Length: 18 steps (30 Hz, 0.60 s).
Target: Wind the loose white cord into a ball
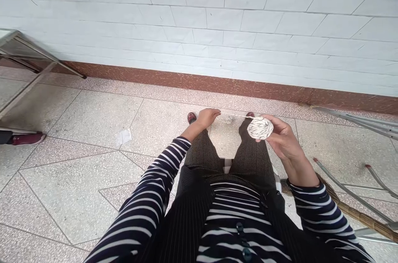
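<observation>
My right hand (284, 141) grips the edge of a round woven piece of white cord (260, 128), flecked with darker strands, its flat face turned up toward me. From its left side a thin strand of cord (234, 115) runs straight across to my left hand (210, 117). There the thumb and fingers are pinched together on the strand's end. Both hands are held out over my knees, apart from each other. The fingers behind the woven round are partly hidden.
A metal-framed table (40, 72) stands at left, near another person's red shoe (28, 138). A white paper scrap (124, 136) lies on the floor. To the right are metal chair legs (345, 188) and a broom (354, 212). The tiled wall (202, 18) is ahead.
</observation>
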{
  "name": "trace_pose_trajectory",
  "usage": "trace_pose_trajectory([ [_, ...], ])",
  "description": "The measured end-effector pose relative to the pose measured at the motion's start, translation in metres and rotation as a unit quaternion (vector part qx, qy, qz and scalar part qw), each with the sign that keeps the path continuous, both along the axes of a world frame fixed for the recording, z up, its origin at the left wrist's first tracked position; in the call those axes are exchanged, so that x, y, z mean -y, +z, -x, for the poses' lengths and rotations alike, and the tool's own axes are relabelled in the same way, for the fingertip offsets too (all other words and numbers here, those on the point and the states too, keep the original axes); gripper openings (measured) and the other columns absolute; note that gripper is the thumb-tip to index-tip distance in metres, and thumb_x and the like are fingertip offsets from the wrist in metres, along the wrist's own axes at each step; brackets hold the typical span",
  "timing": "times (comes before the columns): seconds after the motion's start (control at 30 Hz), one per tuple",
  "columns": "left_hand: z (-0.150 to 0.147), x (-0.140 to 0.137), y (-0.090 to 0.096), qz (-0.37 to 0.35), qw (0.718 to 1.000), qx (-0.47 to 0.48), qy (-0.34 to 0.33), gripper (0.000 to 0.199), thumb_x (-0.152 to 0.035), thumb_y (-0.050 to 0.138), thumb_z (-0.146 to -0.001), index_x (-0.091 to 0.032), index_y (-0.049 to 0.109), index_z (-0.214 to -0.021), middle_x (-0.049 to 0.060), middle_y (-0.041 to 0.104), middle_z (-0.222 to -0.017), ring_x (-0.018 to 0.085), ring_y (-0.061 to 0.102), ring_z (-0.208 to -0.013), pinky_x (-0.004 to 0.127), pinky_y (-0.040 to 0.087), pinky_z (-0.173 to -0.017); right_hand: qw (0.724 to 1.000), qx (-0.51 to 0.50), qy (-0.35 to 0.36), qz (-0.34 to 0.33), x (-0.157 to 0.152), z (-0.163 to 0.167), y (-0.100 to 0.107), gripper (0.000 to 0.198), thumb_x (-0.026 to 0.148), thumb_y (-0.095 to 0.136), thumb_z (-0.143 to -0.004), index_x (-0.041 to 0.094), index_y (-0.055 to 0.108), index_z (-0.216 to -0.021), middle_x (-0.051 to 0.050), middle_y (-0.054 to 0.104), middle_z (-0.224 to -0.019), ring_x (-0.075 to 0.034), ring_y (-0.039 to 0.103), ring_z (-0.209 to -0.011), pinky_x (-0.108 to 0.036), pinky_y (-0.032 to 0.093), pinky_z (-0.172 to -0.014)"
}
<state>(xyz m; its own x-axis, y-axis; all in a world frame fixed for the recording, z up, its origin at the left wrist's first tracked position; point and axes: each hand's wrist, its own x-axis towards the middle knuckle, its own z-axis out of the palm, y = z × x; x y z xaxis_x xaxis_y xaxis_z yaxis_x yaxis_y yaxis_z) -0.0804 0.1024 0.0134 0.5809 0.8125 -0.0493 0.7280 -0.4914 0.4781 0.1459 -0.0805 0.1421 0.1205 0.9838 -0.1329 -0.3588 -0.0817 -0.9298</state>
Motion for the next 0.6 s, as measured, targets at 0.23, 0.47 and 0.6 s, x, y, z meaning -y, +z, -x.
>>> trace_pose_trajectory([
  [0.23,-0.009,-0.037,0.012,-0.003,0.994,0.101,0.032,0.028,-0.020,0.051,-0.098,-0.019,0.078,-0.109,0.007,0.077,-0.113,0.022,0.070,-0.106,0.030,0.050,-0.096,1.000,-0.008,0.011,-0.007,0.005,0.008,0.013,0.050,0.021,0.096,-0.051,0.030,0.081,-0.098,-0.001,0.070,-0.089,-0.018,0.064,-0.072,-0.028,0.058,-0.051],
  [0.47,0.005,-0.060,0.014,0.045,0.994,0.064,0.070,0.037,-0.010,0.044,-0.096,-0.016,0.077,-0.112,0.007,0.078,-0.107,0.022,0.071,-0.100,0.030,0.052,-0.093,0.998,-0.041,-0.052,0.000,0.006,0.000,0.015,0.051,0.018,0.095,-0.049,0.031,0.081,-0.096,-0.001,0.072,-0.092,-0.017,0.065,-0.069,-0.027,0.058,-0.049],
  [0.6,0.021,-0.072,0.008,0.081,0.992,0.002,0.097,0.036,-0.012,0.044,-0.097,-0.016,0.077,-0.111,0.009,0.077,-0.115,0.024,0.070,-0.105,0.031,0.052,-0.093,0.998,-0.035,-0.057,-0.016,0.013,-0.006,0.026,0.052,0.020,0.096,-0.050,0.032,0.081,-0.098,0.000,0.072,-0.097,-0.017,0.065,-0.071,-0.027,0.059,-0.050],
])
